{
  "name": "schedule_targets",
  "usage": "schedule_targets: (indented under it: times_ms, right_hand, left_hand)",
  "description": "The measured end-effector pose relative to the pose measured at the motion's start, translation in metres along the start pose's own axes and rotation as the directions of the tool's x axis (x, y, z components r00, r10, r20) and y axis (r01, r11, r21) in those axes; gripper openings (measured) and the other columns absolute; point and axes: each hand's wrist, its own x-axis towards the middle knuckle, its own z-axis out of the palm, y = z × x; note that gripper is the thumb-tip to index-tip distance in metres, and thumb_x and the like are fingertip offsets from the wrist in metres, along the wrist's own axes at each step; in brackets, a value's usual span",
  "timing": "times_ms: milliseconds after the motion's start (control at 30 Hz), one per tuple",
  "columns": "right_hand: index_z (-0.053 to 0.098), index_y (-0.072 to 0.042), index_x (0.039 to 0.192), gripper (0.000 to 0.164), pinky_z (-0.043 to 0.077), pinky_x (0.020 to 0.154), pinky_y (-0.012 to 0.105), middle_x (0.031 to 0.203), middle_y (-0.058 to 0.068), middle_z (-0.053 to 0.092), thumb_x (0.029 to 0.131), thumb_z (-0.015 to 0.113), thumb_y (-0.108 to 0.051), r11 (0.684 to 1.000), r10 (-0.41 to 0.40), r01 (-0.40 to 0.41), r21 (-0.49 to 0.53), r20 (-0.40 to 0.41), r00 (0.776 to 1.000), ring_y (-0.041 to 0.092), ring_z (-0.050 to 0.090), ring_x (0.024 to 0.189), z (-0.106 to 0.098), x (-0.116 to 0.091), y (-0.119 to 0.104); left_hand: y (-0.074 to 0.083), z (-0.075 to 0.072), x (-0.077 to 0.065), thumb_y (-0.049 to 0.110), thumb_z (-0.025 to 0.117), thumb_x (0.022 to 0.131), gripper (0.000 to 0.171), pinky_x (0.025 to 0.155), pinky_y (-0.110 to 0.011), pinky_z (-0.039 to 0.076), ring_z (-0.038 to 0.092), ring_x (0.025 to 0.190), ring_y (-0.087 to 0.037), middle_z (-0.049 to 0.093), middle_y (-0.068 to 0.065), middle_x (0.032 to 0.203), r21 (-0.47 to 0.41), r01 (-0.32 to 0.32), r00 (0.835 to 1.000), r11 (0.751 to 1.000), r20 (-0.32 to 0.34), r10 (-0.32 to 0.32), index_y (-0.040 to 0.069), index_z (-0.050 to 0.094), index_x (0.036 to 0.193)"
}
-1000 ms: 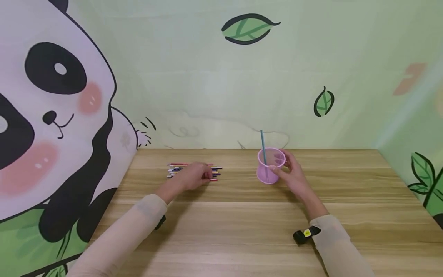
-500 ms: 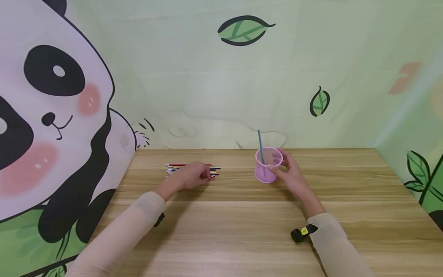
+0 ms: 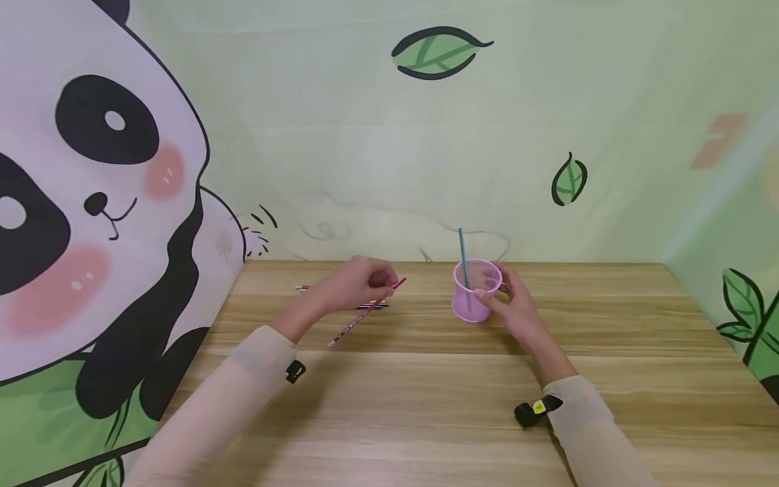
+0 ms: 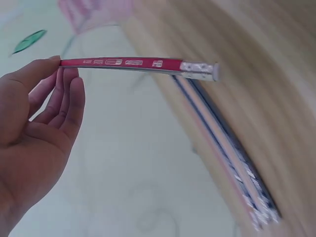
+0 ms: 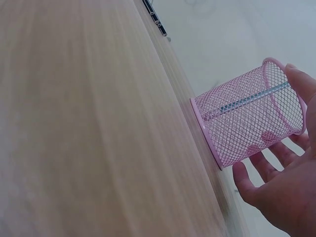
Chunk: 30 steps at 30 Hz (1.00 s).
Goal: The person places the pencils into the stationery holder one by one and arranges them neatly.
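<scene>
Between thumb and fingertips, my left hand (image 3: 359, 284) pinches a red pencil (image 3: 353, 326) near one end, holding it above the table. Its white eraser end slants down toward me; in the left wrist view the red pencil (image 4: 123, 63) shows pale printing and a silver ferrule. Beneath and behind that hand lies a row of pencils (image 4: 222, 143), partly hidden in the head view. My right hand (image 3: 517, 311) holds a pink mesh pencil cup (image 3: 467, 310), thumb at the rim and fingers around the far side. Upright on the table, the cup contains one blue-green pencil (image 3: 462, 247) leaning inside.
The wood-grain table (image 3: 426, 406) reaches back to a pale green wall covering (image 3: 341, 135) printed with leaves and a large panda. A black wrist camera (image 3: 531, 414) sits on the right sleeve, and another wrist camera (image 3: 295, 371) on the left.
My left hand has lifted the red pencil off the row and moved slightly right and up with it. The right hand stays on the cup.
</scene>
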Motion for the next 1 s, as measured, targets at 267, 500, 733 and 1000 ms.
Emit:
schedule_targets:
  times_ms: [267, 500, 733, 1000]
  right_hand:
    - [0.029, -0.008, 0.165, 0.08, 0.03, 0.121, 0.062, 0.159, 0.021, 0.043, 0.1, 0.075, -0.017, 1.0, 0.02, -0.02, -0.002, -0.004, 1.0, 0.043, 0.041, 0.146, -0.001, -0.003, 0.001]
    - [0.031, -0.008, 0.164, 0.079, 0.03, 0.121, 0.062, 0.159, 0.019, 0.044, 0.1, 0.076, -0.017, 1.0, 0.011, -0.011, 0.005, 0.002, 1.0, 0.042, 0.041, 0.146, 0.001, -0.003, 0.003]
    - [0.03, -0.008, 0.165, 0.08, 0.029, 0.122, 0.063, 0.159, 0.02, 0.044, 0.101, 0.075, -0.019, 1.0, 0.007, -0.007, -0.008, 0.004, 1.0, 0.043, 0.041, 0.146, 0.001, -0.001, 0.004]
    - [0.031, -0.008, 0.164, 0.077, 0.031, 0.121, 0.062, 0.159, 0.019, 0.046, 0.101, 0.075, -0.017, 1.0, -0.011, 0.011, -0.009, -0.003, 1.0, 0.042, 0.042, 0.145, -0.001, 0.002, 0.005]
  left_hand:
    - [0.04, -0.002, 0.023, 0.011, 0.076, 0.099, 0.01, 0.079, -0.028, 0.06, 0.07, 0.086, -0.012, 0.074, 0.003, 0.093, -0.083, -0.149, 0.987, 0.985, -0.074, 0.143, 0.009, 0.074, 0.109]
    - [0.07, -0.008, 0.039, 0.012, 0.078, 0.098, 0.01, 0.083, -0.027, 0.06, 0.071, 0.087, -0.011, 0.074, 0.004, 0.093, -0.132, -0.256, 0.954, 0.958, -0.195, 0.228, 0.01, 0.073, 0.107]
    - [0.088, -0.014, 0.055, 0.01, 0.078, 0.097, 0.011, 0.087, -0.029, 0.06, 0.071, 0.09, -0.012, 0.075, 0.002, 0.097, -0.205, -0.327, 0.911, 0.923, -0.327, 0.251, 0.008, 0.072, 0.107]
    - [0.092, -0.011, 0.075, 0.01, 0.079, 0.097, 0.013, 0.089, -0.031, 0.06, 0.073, 0.092, -0.015, 0.077, -0.003, 0.1, -0.292, -0.351, 0.861, 0.89, -0.475, 0.184, 0.007, 0.072, 0.108]
